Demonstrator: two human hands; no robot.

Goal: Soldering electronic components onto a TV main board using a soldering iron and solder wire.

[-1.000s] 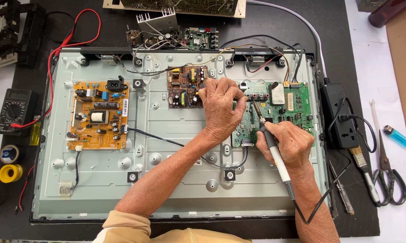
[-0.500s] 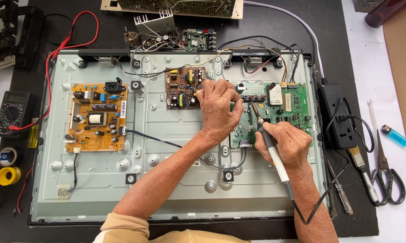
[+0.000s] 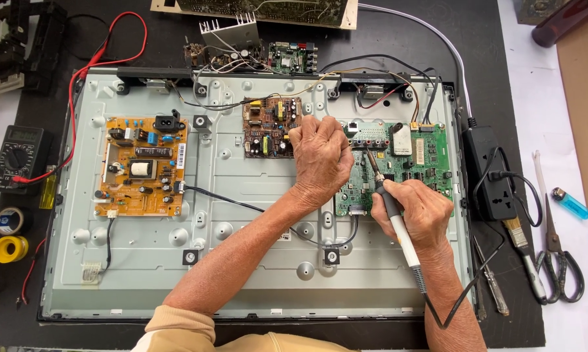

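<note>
On the black workbench (image 3: 502, 39), you are gripping the soldering iron (image 3: 392, 208) tightly in your right hand (image 3: 418, 212), touching its tip to the green main board (image 3: 424, 156), while your fisted left hand (image 3: 320, 153) is steadying it, so the joint is probably needing a still tip.

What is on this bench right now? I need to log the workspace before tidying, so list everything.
metal back panel: one, grey, centre
green circuit board: one, right on panel
orange circuit board: one, left on panel
brown circuit board: one, top centre
multimeter: one, black, far left
power strip: one, black, right
brush: one, right
scissors: one, right
lighter: one, blue, right
left hand: fisted, on green board's edge
right hand: holds soldering iron
</note>
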